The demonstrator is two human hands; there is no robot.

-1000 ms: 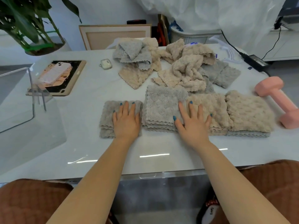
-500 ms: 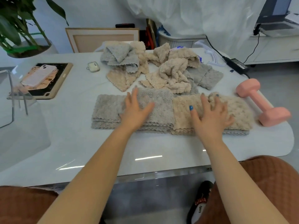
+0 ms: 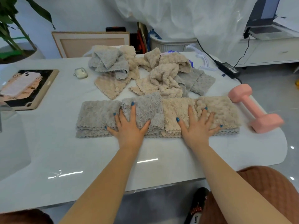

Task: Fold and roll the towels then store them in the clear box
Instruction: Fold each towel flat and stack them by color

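Observation:
A row of folded towels lies across the white table (image 3: 161,159): a grey-beige one (image 3: 97,117) at the left, a grey one (image 3: 148,109) in the middle, beige ones (image 3: 223,110) at the right. My left hand (image 3: 129,128) presses flat on the seam between the left and middle towels, fingers spread. Flat on the beige towels rests my right hand (image 3: 199,126), fingers also spread. Behind the row sits a heap of unfolded grey and beige towels (image 3: 161,73). The clear box (image 3: 9,143) shows only partly at the left edge.
A pink dumbbell (image 3: 254,110) lies just right of the towel row near the table's rounded corner. A phone on a tablet (image 3: 27,88) and an earbud case (image 3: 80,73) are at the back left. A charger and cable (image 3: 228,69) sit at the back right.
Both hands slid to the right along the towel row, staying flat. The camera view shifted right, so the clear box moved mostly out of frame.

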